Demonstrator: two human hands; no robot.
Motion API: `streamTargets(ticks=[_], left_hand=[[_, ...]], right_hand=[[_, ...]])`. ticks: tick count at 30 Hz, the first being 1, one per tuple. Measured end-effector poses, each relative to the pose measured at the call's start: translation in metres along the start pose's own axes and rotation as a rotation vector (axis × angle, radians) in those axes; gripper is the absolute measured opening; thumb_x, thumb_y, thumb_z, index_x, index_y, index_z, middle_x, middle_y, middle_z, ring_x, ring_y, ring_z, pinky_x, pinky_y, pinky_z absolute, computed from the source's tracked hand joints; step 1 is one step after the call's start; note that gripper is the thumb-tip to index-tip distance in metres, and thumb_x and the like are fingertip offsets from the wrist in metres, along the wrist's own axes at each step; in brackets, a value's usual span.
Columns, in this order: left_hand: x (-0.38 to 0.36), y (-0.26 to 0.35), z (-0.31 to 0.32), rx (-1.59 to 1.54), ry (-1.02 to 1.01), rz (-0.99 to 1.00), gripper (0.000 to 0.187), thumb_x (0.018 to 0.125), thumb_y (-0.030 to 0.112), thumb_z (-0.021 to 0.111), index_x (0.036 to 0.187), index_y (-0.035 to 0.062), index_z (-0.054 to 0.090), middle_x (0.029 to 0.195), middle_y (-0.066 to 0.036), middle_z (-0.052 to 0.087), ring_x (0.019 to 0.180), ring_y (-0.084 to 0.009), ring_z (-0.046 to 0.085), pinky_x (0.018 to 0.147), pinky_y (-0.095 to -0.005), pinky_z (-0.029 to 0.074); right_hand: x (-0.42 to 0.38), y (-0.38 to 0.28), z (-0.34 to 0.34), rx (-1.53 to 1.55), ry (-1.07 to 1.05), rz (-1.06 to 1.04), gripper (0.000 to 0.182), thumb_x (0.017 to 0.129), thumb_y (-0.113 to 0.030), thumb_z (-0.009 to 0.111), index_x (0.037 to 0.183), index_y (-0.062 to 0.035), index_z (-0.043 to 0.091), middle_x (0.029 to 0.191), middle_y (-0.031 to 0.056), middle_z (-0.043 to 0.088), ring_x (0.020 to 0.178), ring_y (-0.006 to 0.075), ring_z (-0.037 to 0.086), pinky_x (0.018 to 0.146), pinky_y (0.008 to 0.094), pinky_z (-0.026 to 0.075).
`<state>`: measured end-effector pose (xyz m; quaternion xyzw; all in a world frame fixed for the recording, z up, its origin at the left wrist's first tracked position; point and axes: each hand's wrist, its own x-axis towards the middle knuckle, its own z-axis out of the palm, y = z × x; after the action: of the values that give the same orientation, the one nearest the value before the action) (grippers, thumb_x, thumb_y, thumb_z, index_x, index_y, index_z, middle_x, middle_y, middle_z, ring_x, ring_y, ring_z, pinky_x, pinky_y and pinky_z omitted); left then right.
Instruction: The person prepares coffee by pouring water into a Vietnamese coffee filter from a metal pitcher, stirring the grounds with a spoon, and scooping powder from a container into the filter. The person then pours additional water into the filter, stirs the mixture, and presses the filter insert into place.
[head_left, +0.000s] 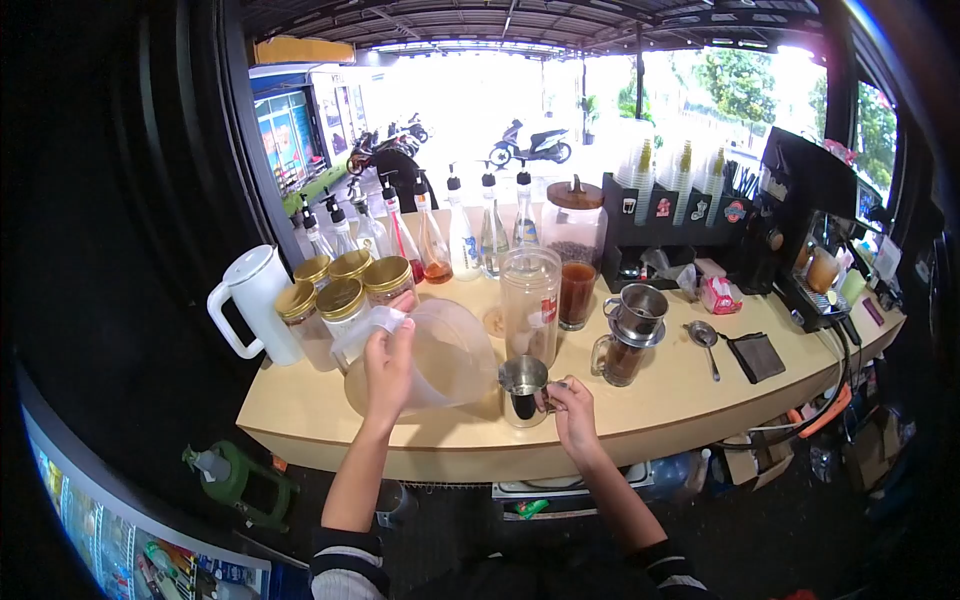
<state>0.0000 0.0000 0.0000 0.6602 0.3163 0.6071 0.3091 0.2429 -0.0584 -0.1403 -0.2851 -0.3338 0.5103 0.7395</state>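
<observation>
My left hand point(392, 362) is closed round the handle of a large translucent plastic pitcher point(445, 355), which tilts to the right over the counter. My right hand point(572, 405) pinches the handle of a small metal cup point(523, 374). That cup is above a glass mug point(524, 412) with dark liquid in it, near the counter's front edge. Just behind stands a tall clear container point(531, 300). To the right, a metal drip filter point(637, 315) sits on another glass mug point(621, 362) of brown liquid.
Gold-lidded jars point(342, 298) and a white jug point(258, 300) stand left. Pump bottles point(462, 235) line the back. A jar of red-brown liquid point(577, 295), a strainer point(704, 335), a dark cloth point(755, 357) and a coffee machine point(822, 265) are right.
</observation>
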Motion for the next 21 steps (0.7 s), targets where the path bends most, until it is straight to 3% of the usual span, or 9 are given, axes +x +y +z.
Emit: streamTargets(ticks=[2,5,9,11,12,14,18,20,21], left_hand=[[0.005,-0.004,-0.003,-0.078,0.010,-0.007,0.038,0.096,0.019,0.047,0.125,-0.0049,0.052,0.128,-0.014,0.054,0.122,-0.0207,0.048,0.105,-0.0326,0.032],[0.000,0.001,-0.011,-0.129,0.060,-0.013,0.038,0.096,0.017,0.046,0.124,-0.0070,0.051,0.128,-0.015,0.054,0.122,-0.0208,0.048,0.105,-0.0322,0.032],[0.006,0.005,-0.026,-0.138,0.066,-0.025,0.041,0.097,0.020,0.042,0.126,-0.0078,0.050,0.129,-0.016,0.053,0.123,-0.0209,0.047,0.106,-0.0320,0.030],[0.011,0.006,-0.040,-0.186,0.068,-0.114,0.043,0.098,0.023,0.040,0.127,-0.0072,0.049,0.131,-0.017,0.052,0.126,-0.0209,0.045,0.108,-0.0322,0.028],[0.014,0.005,-0.043,-0.182,0.071,-0.102,0.043,0.098,0.023,0.040,0.127,-0.0072,0.049,0.131,-0.017,0.052,0.126,-0.0209,0.045,0.108,-0.0322,0.028],[0.019,0.000,-0.050,-0.212,0.091,-0.152,0.045,0.098,0.025,0.038,0.128,-0.0064,0.049,0.132,-0.017,0.051,0.127,-0.0212,0.043,0.109,-0.0326,0.027],[0.026,-0.008,-0.051,-0.272,0.104,-0.158,0.045,0.098,0.026,0.039,0.129,-0.0047,0.049,0.132,-0.015,0.051,0.126,-0.0213,0.044,0.108,-0.0332,0.029],[0.029,-0.013,-0.057,-0.624,0.140,-0.296,0.046,0.098,0.029,0.038,0.130,-0.0021,0.048,0.132,-0.012,0.051,0.124,-0.0203,0.045,0.107,-0.0337,0.032],[0.028,-0.016,-0.055,-0.625,0.136,-0.297,0.046,0.098,0.029,0.038,0.130,-0.0021,0.048,0.132,-0.012,0.051,0.124,-0.0203,0.045,0.107,-0.0337,0.032]], right_hand=[[-0.001,-0.006,0.010,0.028,0.055,0.013,0.021,0.085,-0.002,0.057,0.069,-0.0091,0.044,0.065,0.0012,0.049,0.060,0.0105,0.048,0.072,0.0314,0.049],[-0.016,-0.023,0.031,0.018,0.106,0.017,0.021,0.084,-0.001,0.057,0.070,-0.0095,0.044,0.064,0.0003,0.049,0.058,0.0081,0.045,0.067,0.0292,0.048],[-0.016,-0.017,0.040,0.074,0.037,-0.013,0.021,0.084,-0.001,0.057,0.071,-0.0102,0.045,0.063,-0.0003,0.048,0.057,0.0076,0.045,0.065,0.0284,0.049],[-0.016,-0.020,0.046,0.172,-0.038,-0.035,0.013,0.084,-0.001,0.059,0.075,-0.0071,0.051,0.073,0.0055,0.060,0.068,0.0123,0.057,0.067,0.0252,0.044],[-0.017,-0.024,0.055,0.176,-0.049,-0.040,0.013,0.084,-0.001,0.059,0.075,-0.0071,0.051,0.073,0.0055,0.060,0.068,0.0123,0.057,0.067,0.0252,0.044],[-0.020,-0.034,0.075,0.099,0.103,-0.014,0.023,0.083,-0.002,0.059,0.070,-0.0118,0.043,0.062,-0.0017,0.047,0.055,0.0078,0.042,0.061,0.0291,0.046],[-0.017,-0.035,0.080,0.117,0.072,-0.057,0.024,0.083,-0.002,0.059,0.069,-0.0118,0.042,0.061,-0.0022,0.044,0.054,0.0087,0.041,0.059,0.0302,0.042],[-0.018,-0.038,0.081,0.123,0.084,-0.048,0.024,0.083,-0.002,0.058,0.069,-0.0117,0.041,0.060,-0.0023,0.042,0.055,0.0096,0.042,0.058,0.0307,0.042],[-0.018,-0.035,0.075,0.123,0.088,-0.051,0.024,0.083,-0.002,0.058,0.069,-0.0117,0.041,0.060,-0.0023,0.042,0.055,0.0096,0.042,0.058,0.0307,0.042]])
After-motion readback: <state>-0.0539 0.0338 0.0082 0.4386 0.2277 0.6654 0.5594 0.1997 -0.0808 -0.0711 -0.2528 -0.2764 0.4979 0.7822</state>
